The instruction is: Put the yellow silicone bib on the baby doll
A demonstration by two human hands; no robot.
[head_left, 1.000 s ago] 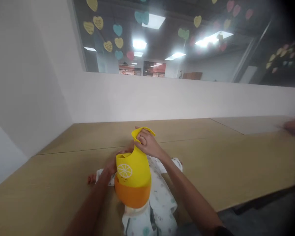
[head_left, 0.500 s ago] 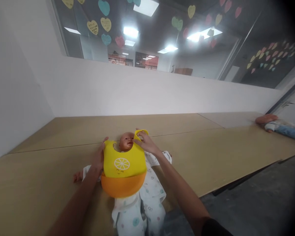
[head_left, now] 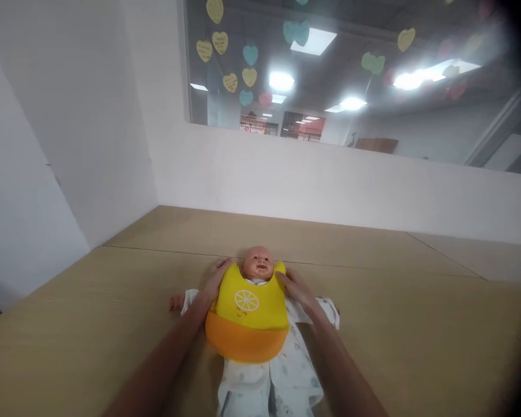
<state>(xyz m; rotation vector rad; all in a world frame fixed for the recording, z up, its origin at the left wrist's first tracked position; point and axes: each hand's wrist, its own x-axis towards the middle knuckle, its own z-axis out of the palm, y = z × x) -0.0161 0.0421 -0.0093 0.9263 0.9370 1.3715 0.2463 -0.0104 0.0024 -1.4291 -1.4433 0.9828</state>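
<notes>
Pale wood tabletop (head_left: 113,324) runs up to a white wall (head_left: 286,174), and above the wall a window (head_left: 351,75) is dotted with paper hearts (head_left: 220,41) in yellow, blue, green and pink; some carry handwriting, too small to read. Ceiling lights show in the glass.

Near the table's front edge, about midway along it, a baby doll (head_left: 259,263) lies on its back with its head toward the wall. It wears a white sleepsuit (head_left: 286,370) printed with small pastel shapes. Over its chest lies a yellow bib (head_left: 252,301) with an orange catch pocket along the bottom (the front bears a white lemon-slice drawing with a tiny smiling face under it, and no readable brand or words).

The left hand (head_left: 215,280) rests against the bib's upper left edge beside the doll's neck, fingers loosely spread and touching the bib, not clenched. The right hand (head_left: 297,286) lies at the bib's upper right edge by the doll's shoulder, fingers extended and laid flat on bib and sleepsuit. Neither hand has closed around anything. Both bare forearms reach in from the front edge on either side of the doll.
</notes>
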